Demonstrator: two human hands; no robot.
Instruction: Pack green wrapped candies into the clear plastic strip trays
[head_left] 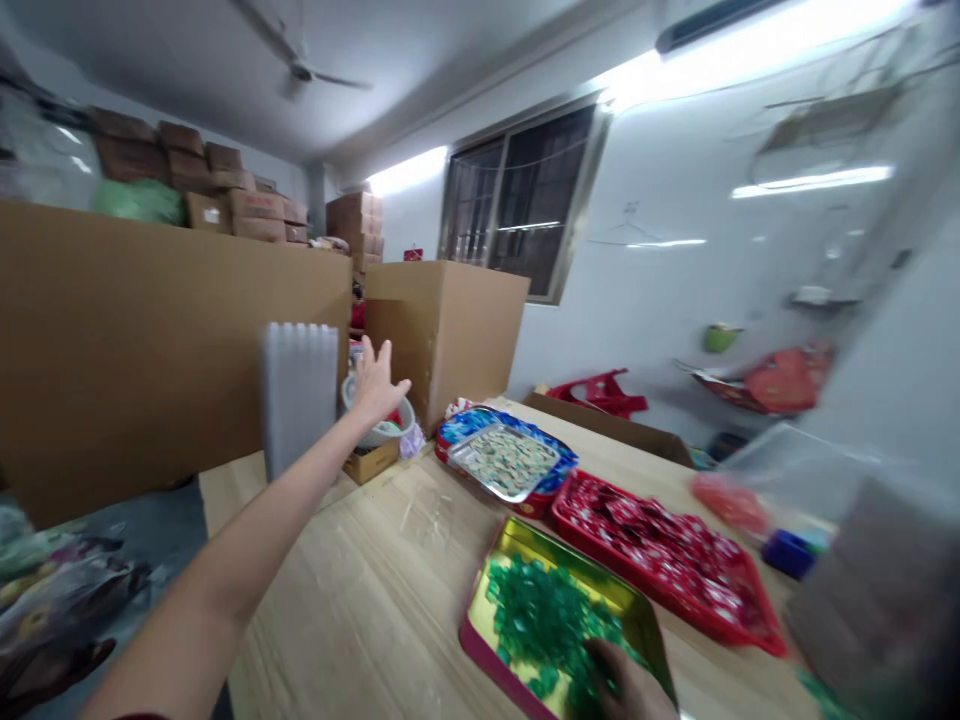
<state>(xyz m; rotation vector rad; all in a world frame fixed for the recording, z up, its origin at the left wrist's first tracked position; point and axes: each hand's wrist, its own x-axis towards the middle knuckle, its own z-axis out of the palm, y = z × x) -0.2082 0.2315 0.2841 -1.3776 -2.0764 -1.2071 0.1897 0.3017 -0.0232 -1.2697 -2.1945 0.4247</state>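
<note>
My left hand (377, 382) is stretched forward with its fingers spread, above a pale basket (405, 418) at the back of the table; nothing is in it. Low in the picture, my right hand (630, 685) reaches into a gold-lined tin (480, 600) among green translucent pieces (540, 610). Its fingertips are blurred and partly hidden, so what they hold, if anything, cannot be made out. Behind the tin lies a red tray (769, 625) of red-and-white packets (660, 535). A silver tray (480, 478) of small pale pieces (506, 458) rests on blue packets (469, 424).
The wooden table (360, 600) extends leftward. Large cardboard panels (172, 350) and a grey ridged sheet (300, 395) stand at the back left. A small cardboard box (373, 462) sits under the basket. Plastic bags (802, 470) and a blue container (789, 553) are at right.
</note>
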